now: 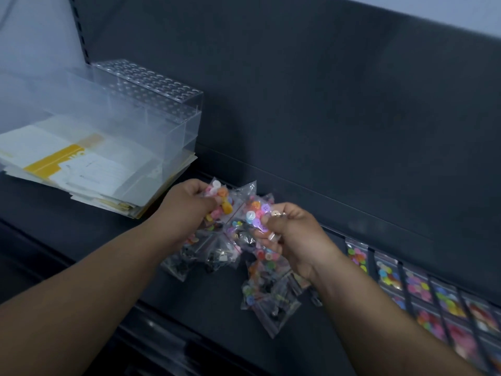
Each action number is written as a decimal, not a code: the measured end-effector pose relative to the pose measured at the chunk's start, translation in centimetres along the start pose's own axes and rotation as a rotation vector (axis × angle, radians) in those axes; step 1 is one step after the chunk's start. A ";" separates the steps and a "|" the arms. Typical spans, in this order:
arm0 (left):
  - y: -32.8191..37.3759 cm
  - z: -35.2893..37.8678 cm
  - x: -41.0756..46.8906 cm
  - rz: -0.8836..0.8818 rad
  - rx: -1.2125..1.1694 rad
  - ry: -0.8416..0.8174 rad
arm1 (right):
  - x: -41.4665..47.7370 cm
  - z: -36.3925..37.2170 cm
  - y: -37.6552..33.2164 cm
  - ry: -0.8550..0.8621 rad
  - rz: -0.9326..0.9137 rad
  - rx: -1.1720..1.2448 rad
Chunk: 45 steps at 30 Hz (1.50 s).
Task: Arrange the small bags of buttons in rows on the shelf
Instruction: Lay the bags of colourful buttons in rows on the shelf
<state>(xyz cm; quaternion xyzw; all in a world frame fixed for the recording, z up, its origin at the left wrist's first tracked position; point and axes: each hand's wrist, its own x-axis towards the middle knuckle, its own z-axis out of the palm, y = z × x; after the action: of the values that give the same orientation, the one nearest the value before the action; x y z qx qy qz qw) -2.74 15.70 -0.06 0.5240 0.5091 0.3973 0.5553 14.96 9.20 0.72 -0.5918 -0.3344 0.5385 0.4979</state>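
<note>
My left hand [187, 204] grips a bunch of small clear bags of coloured buttons [221, 202] above the dark shelf [206, 302]. My right hand [290, 234] pinches another bag of pastel buttons [256, 213] right beside it. Below the hands lies a loose heap of button bags [268, 294], some with dark buttons [200, 256]. At the right, bags lie flat side by side in two rows [423, 294] along the shelf.
A stack of papers and envelopes [81, 172] sits at the left of the shelf, with clear acrylic boxes [141, 112] on top. The dark back panel [325, 104] rises behind. The shelf's front lip [151, 321] runs under my forearms.
</note>
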 end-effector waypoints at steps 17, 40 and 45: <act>0.4 12.0 -7.2 0.013 0.045 -0.192 | -10.2 -16.6 1.5 -0.055 0.071 -0.619; -0.9 17.6 -11.2 0.009 0.085 -0.226 | -12.7 -18.5 8.9 0.030 -0.535 -1.221; -0.8 17.8 -11.3 0.002 0.087 -0.235 | -12.7 -19.0 9.5 0.012 -0.576 -1.240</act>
<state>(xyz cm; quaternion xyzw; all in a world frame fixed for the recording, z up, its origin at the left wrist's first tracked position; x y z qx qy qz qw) 12.82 1.40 -0.41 0.5912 0.4569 0.3110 0.5874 29.56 -9.69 -5.86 -0.6581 -0.7225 0.0901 0.1920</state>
